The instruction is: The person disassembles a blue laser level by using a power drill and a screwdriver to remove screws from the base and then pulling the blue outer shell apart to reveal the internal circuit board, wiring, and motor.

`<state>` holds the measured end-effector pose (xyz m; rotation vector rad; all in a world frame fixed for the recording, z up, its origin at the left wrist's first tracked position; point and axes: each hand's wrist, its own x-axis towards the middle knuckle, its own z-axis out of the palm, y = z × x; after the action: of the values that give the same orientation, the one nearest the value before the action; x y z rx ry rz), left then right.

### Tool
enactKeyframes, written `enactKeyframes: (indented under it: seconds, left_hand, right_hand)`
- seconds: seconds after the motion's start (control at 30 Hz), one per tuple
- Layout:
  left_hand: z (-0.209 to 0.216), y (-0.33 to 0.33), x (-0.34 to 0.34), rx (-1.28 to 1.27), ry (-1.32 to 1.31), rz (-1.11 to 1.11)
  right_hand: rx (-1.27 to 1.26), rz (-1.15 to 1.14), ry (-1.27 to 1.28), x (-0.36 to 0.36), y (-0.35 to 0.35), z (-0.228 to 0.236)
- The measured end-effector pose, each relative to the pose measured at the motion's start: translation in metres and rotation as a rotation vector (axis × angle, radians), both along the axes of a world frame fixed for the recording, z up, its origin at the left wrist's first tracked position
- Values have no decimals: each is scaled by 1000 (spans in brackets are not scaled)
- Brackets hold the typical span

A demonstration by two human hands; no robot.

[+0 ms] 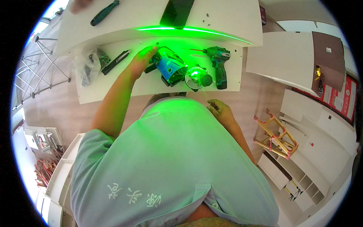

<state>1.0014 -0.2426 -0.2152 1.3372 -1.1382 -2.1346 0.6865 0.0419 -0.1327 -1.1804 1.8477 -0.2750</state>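
A blue and black laser level point(170, 68) lies on the lower white board point(124, 89), its round clear end point(196, 77) glowing green. A bright green line falls along the edge of the upper board. My left hand point(141, 62) is closed at the device's left end, with some fingers hidden behind it. Below the board's front edge, my right hand point(221, 111) has loosely bent fingers, apart, with nothing seen in them. A green and black cordless drill point(220, 66) lies right of the laser level. To the left are a black utility knife point(116, 62) and a clear plastic bag point(90, 68) of dark parts.
The upper white board point(132, 17) carries a green-handled screwdriver point(105, 12), a black phone-like slab point(177, 13) and several small screws point(206, 20). A blurred hand-like shape point(79, 5) shows at its far left. A wooden stool point(276, 134) and white cabinets point(281, 56) stand right.
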Motion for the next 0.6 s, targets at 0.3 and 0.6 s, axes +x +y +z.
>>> enactKeyframes:
  seconds: [0.3,0.6]
  left_hand:
    - [-3,-10,-13,-106,-83,-57]
    - [-15,-15,-12,-125,-54,-186]
  right_hand:
    - [26,-23,-4,-3,10,-12]
    - [38,-24,-11,-4,11,-18]
